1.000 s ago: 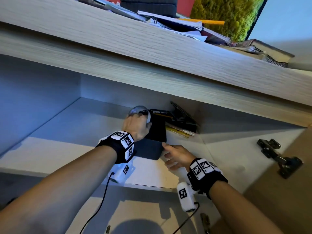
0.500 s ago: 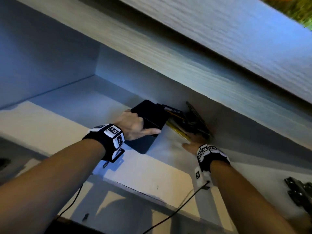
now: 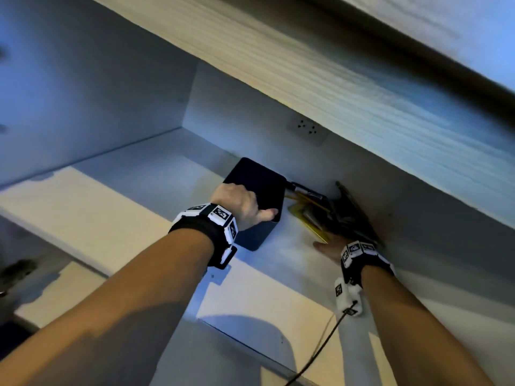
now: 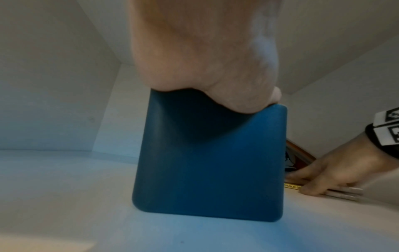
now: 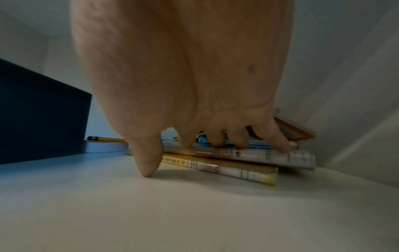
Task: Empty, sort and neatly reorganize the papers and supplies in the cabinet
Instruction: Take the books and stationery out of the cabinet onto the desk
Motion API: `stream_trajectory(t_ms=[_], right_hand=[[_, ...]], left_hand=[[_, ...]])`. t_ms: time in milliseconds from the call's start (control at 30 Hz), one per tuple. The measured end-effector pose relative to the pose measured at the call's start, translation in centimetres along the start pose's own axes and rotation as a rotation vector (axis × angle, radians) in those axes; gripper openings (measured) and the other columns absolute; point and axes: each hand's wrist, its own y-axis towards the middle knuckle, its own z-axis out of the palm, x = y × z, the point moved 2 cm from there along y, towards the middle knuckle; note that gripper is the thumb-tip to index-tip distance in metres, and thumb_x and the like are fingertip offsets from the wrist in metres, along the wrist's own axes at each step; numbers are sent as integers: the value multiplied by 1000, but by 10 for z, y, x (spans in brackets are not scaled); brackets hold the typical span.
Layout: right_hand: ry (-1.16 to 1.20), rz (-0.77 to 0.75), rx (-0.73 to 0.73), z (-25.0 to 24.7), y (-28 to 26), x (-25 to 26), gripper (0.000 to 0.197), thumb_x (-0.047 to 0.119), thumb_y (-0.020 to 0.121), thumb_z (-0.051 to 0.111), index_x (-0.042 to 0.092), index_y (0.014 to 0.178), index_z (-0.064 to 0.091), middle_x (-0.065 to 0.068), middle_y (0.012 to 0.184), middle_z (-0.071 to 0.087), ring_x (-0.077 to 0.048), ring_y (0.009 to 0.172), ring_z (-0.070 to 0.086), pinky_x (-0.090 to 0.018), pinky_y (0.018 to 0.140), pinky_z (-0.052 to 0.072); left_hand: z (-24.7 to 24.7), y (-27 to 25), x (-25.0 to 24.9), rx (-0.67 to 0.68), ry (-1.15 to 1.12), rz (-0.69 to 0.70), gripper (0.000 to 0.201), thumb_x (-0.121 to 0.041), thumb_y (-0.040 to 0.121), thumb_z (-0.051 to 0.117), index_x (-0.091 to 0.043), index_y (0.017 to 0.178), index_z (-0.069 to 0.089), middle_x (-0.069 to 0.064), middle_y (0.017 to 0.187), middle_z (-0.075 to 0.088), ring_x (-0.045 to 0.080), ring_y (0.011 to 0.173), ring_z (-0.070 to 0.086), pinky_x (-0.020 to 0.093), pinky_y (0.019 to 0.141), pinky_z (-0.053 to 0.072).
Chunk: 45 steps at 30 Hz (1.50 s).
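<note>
While both arms reach into a pale, smooth-walled cabinet (image 3: pixel 117 101), the left hand (image 3: pixel 237 203) grips the top edge of a dark blue slab-shaped case (image 3: pixel 259 185) with rounded corners and a matte finish, thumb laid along its front; the case stands on its lower edge on the white shelf (image 3: pixel 83 218), tilted, as the left wrist view shows. Just right of it, a yellow pencil (image 5: pixel 108 139) with a black end lies on the shelf beside a short stack of thin booklets (image 5: pixel 248 158), one with a yellow spine printed "REPUBLIC OF". The right hand (image 3: pixel 328 247) lies open on that stack near the back corner, fingers (image 5: pixel 218 141) spread over the top cover, thumb tip touching the shelf. A flat orange-edged item (image 5: pixel 295 131) leans against the wall behind the stack. A white socket plate (image 3: pixel 308 130) sits in the back wall above.
</note>
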Motion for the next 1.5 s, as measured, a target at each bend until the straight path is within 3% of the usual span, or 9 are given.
stream_trajectory(t_ms=[167, 267, 467, 667, 833, 1000, 1233, 1367, 1500], right_hand=[[1, 39, 82, -1, -37, 23, 76, 57, 93, 46, 21, 153, 16, -7, 160, 14, -26, 146, 19, -29, 113, 20], [-58, 12, 80, 6, -69, 36, 82, 63, 87, 49, 31, 153, 14, -8, 160, 17, -30, 144, 24, -34, 113, 25], [-100, -46, 101, 27, -150, 69, 85, 61, 86, 51, 37, 153, 5, -12, 161, 0, -34, 147, 9, -37, 117, 15], [-132, -156, 18, 43, -221, 95, 82, 62, 84, 50, 37, 151, 11, -20, 155, 24, -37, 134, 38, -39, 107, 33], [-37, -278, -58, 48, -264, 106, 81, 62, 84, 54, 39, 150, 13, -6, 154, 31, -34, 131, 42, -44, 105, 38], [125, -70, -302, 48, -262, 84, 58, 54, 84, 55, 28, 135, 45, -5, 131, 58, -29, 120, 52, -36, 93, 45], [157, 88, -230, 64, -233, 62, 97, 78, 68, 38, 18, 144, 34, -16, 148, 36, -34, 133, 37, -43, 107, 37], [-84, 95, -277, 69, -229, 77, 109, 80, 63, 3, 11, 137, 43, -19, 131, 53, -36, 121, 45, -44, 106, 33], [11, 48, -400, 40, -247, 85, 85, 87, 72, 22, 21, 102, 67, -7, 100, 69, -25, 97, 61, -35, 85, 51]], left_hand=[[-2, -5, 1, 92, 71, 110, 37, -53, 103, 18, -50, 132, 42, 9, 108, 63, 29, 99, 61, 34, 75, 46], [-5, -14, 3, 131, 147, 205, 51, -47, 96, 4, -55, 142, 27, 9, 118, 60, 30, 103, 59, 33, 73, 42], [1, -35, 17, 166, 52, 116, 52, -56, 98, 13, -45, 136, 47, 7, 113, 63, 25, 83, 52, 32, 71, 40], [-4, -71, 40, 165, 53, 173, 52, -52, 99, 10, -43, 138, 44, 9, 114, 61, 28, 93, 57, 32, 73, 41], [-3, -83, 50, 118, -95, 3, 71, -69, 95, 18, -16, 110, 63, 12, 110, 66, 29, 100, 61, 34, 80, 45], [4, -80, 55, 98, -71, 10, 73, -73, 90, 16, -24, 112, 66, 8, 96, 65, 27, 85, 57, 33, 70, 38], [-1, -79, 52, 96, -108, -40, 71, -72, 92, 21, -14, 87, 62, 10, 96, 68, 27, 81, 58, 32, 72, 42], [-2, -77, 48, 117, -98, -46, 69, -68, 95, 20, -14, 92, 63, 9, 98, 68, 26, 82, 55, 33, 76, 44], [0, -72, 48, 138, 7, 64, 51, -53, 100, 16, -32, 132, 49, 7, 109, 62, 27, 92, 57, 34, 74, 43]])
